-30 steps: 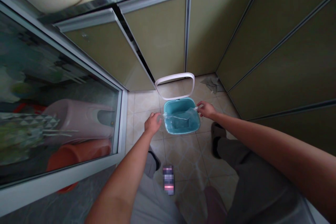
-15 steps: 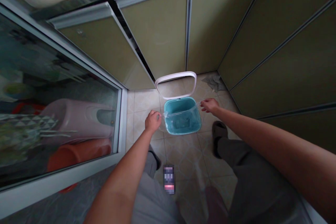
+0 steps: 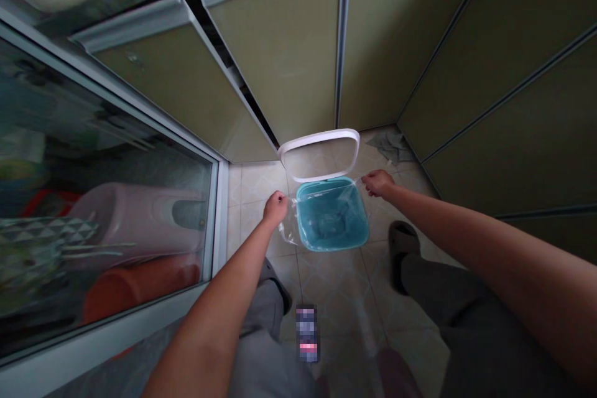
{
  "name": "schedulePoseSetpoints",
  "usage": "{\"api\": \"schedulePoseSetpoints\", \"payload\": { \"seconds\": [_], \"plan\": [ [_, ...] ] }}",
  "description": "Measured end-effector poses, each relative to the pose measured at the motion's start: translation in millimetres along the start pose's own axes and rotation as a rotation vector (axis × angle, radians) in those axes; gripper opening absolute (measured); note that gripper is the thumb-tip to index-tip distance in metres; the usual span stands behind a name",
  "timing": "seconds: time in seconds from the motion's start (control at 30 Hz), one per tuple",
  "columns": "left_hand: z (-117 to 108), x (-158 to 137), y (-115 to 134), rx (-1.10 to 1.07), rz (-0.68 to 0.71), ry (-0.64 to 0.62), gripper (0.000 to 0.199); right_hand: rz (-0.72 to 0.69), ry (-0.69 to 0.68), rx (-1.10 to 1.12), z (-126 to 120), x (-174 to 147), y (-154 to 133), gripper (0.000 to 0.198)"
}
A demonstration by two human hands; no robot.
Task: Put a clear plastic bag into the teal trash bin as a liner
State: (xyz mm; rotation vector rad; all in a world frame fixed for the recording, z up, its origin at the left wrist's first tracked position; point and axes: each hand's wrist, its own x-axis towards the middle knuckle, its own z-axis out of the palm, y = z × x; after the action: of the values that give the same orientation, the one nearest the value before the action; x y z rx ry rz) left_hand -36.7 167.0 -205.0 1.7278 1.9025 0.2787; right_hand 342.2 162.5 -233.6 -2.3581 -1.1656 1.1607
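A teal bin [image 3: 333,245] sits on the tiled floor, its white rim frame [image 3: 321,177] tipped up at the back. Across its opening stretches a clear plastic bag [image 3: 326,191], thin and hard to make out against the bin. My left hand [image 3: 275,208], beside the bin's left edge, is closed on one side of the bag. On the right, my right hand [image 3: 379,183] pinches the bag's other side just beyond the bin's rear right corner. Part of the bag hangs outside the bin's left wall.
Cabinet doors [image 3: 275,50] stand behind the bin, one slightly ajar. A framed glass door [image 3: 219,211] is on the left, with pink and orange containers behind it. A grey cloth [image 3: 392,144] lies in the corner. My slippered feet flank the bin.
The plastic bag is spread wider and a loose fold now shows left of the bin. Both hands still hold it. The view has shifted slightly.
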Motion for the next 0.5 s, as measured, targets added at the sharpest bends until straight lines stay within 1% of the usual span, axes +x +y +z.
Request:
{"api": "schedulePoseSetpoints", "payload": {
  "seconds": [0.1,0.23,0.37,0.5],
  "plan": [
    [8,26,1,-0.09,-0.117,-0.031,0.016,-0.002,-0.032,-0.039,8,6,-4,0.027],
    [25,51,2,-0.321,-0.228,-0.133,0.018,-0.007,-0.093,-0.02,21,7,-7,0.027],
    [41,59,3,-0.468,-0.277,-0.192,0.014,0.009,-0.116,-0.019,32,10,-7,0.027],
    [54,57,2,-0.519,-0.296,-0.227,0.013,0.021,-0.134,-0.031,36,15,-1,0.026]
  ]
}}
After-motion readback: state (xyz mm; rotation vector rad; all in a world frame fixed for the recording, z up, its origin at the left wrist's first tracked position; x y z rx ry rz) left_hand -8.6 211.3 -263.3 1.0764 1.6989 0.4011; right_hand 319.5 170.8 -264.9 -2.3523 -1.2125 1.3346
